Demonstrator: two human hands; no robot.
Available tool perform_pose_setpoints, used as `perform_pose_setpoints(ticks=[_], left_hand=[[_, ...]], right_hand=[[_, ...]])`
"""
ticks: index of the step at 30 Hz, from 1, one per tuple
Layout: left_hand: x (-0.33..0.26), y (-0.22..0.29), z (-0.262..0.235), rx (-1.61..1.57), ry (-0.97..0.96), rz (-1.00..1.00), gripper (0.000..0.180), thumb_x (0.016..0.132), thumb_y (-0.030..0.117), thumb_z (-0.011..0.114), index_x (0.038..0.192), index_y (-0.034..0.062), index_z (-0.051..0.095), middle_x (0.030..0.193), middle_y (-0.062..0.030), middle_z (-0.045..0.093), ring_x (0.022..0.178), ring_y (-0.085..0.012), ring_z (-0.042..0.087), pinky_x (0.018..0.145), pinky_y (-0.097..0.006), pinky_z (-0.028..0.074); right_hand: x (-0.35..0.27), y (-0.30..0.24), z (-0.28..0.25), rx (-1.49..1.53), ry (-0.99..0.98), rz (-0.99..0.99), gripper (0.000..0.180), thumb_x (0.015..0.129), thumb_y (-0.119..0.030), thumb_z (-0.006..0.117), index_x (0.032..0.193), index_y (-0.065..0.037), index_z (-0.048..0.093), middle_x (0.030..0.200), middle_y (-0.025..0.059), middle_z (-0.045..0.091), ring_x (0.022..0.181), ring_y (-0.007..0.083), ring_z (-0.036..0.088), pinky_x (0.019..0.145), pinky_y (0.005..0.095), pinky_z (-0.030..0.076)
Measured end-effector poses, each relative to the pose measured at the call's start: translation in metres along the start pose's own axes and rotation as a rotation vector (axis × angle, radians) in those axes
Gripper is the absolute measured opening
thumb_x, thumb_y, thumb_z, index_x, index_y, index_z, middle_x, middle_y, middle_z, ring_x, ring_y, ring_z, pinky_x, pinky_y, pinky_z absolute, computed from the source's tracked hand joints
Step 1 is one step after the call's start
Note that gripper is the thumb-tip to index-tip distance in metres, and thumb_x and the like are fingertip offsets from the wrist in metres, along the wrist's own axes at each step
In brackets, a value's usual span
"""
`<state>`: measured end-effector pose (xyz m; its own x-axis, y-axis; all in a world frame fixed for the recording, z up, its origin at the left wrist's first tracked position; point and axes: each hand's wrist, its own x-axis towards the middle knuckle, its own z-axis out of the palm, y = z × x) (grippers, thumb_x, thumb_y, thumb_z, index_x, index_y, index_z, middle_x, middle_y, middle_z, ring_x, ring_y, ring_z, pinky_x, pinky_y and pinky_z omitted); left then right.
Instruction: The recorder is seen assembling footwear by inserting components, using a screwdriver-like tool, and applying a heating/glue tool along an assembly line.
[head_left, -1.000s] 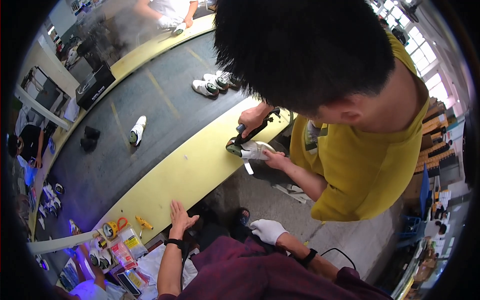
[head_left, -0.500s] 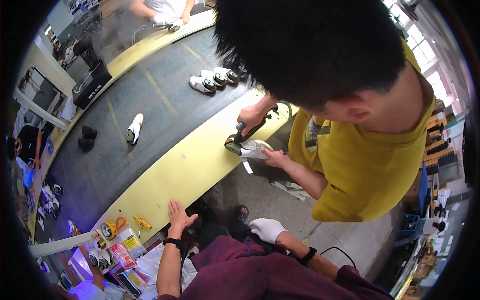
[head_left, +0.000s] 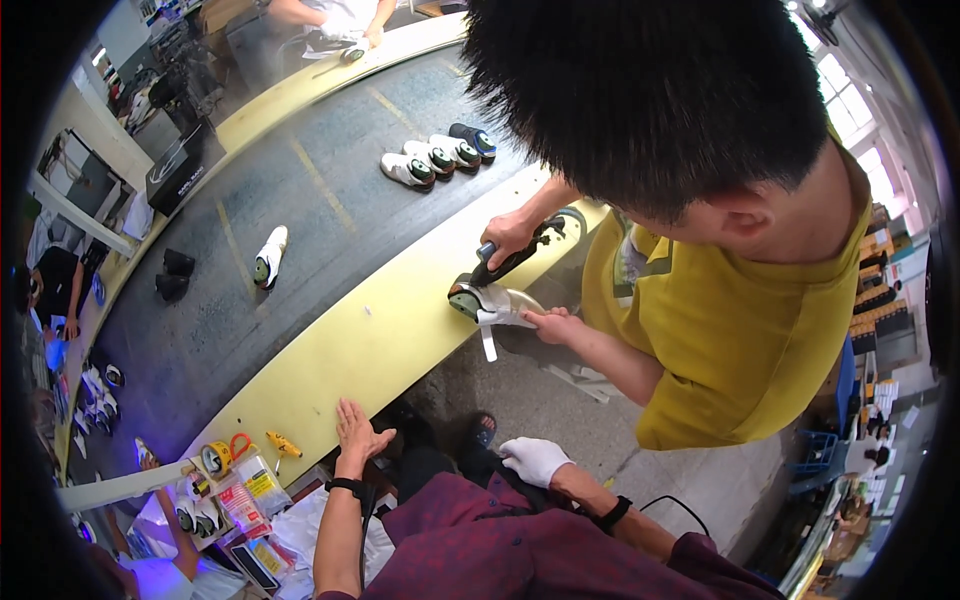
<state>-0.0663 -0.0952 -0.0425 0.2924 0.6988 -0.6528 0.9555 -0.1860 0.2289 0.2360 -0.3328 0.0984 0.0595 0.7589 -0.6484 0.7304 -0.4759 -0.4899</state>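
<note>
My bare left hand (head_left: pixel 360 433) rests on the edge of the yellow tabletop (head_left: pixel 345 350), fingers spread and holding nothing. In a white glove, my right hand (head_left: pixel 535 461) lies on my thigh with its fingers loosely extended, and nothing shows in it. Ahead on the right, a person in a yellow shirt (head_left: pixel 740 320) grips a white and green shoe (head_left: pixel 500 298) by its toe end. That person's other hand presses a black handheld tool (head_left: pixel 515 262) against the shoe. A white strip (head_left: pixel 488 343) hangs from the shoe.
Beyond the tabletop runs a dark conveyor belt (head_left: pixel 330 230) carrying a lone white shoe (head_left: pixel 270 258), black pieces (head_left: pixel 174 275) and a shoe row (head_left: pixel 440 157). Tape (head_left: pixel 215 458), a yellow cutter (head_left: pixel 284 444) and packets lie left of my hand. Another person works across the belt.
The person in yellow has shifted right, uncovering the dark shoe at the row's end. The shoe in their hands has tilted slightly, its strip swinging left. My hands have stayed put.
</note>
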Motion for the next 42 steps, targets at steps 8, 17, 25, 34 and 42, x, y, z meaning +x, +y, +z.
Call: perform_pose_setpoints(ticks=[8,17,25,34,42], left_hand=[[-0.001,0.002,-0.002,-0.010,-0.012,-0.005,0.129,0.078,0.056,0.080,0.164,-0.0084,0.010,0.174,-0.0285,0.000,0.162,-0.0440,0.001,0.130,-0.056,0.014],[0.000,0.004,0.000,0.008,0.002,-0.006,0.129,0.079,0.057,0.080,0.164,-0.0076,0.009,0.174,-0.0284,0.000,0.162,-0.0434,0.001,0.130,-0.056,0.014],[-0.001,0.003,0.002,-0.003,-0.001,-0.020,0.129,0.079,0.057,0.080,0.165,-0.0074,0.009,0.174,-0.0275,-0.001,0.162,-0.0431,0.000,0.129,-0.058,0.015],[0.002,0.001,0.010,-0.021,0.032,-0.025,0.128,0.079,0.056,0.081,0.164,-0.0078,0.010,0.174,-0.0281,-0.001,0.162,-0.0446,0.001,0.128,-0.060,0.016],[0.002,0.001,0.010,-0.030,0.043,-0.021,0.128,0.079,0.056,0.081,0.164,-0.0073,0.011,0.174,-0.0269,-0.001,0.162,-0.0437,0.001,0.128,-0.060,0.016]], right_hand=[[0.001,0.006,0.005,0.018,-0.028,-0.033,0.035,0.100,-0.030,0.061,0.128,-0.010,0.068,0.119,0.0211,0.072,0.114,0.0404,0.068,0.097,0.0505,0.054],[0.003,0.012,0.012,0.011,0.007,-0.072,0.036,0.099,-0.029,0.062,0.127,-0.008,0.068,0.119,0.0221,0.072,0.114,0.0409,0.068,0.098,0.0505,0.054],[0.000,0.000,0.004,-0.024,-0.028,-0.036,0.036,0.099,-0.030,0.062,0.127,-0.008,0.069,0.122,0.0218,0.071,0.115,0.0406,0.068,0.099,0.0497,0.054],[0.002,-0.001,0.009,-0.056,-0.049,-0.021,0.038,0.098,-0.031,0.063,0.128,-0.008,0.069,0.121,0.0177,0.073,0.115,0.0375,0.068,0.099,0.0462,0.053],[0.004,-0.008,0.006,-0.076,-0.071,-0.033,0.039,0.098,-0.031,0.062,0.128,-0.007,0.069,0.123,0.0198,0.072,0.116,0.0384,0.067,0.100,0.0462,0.053]])
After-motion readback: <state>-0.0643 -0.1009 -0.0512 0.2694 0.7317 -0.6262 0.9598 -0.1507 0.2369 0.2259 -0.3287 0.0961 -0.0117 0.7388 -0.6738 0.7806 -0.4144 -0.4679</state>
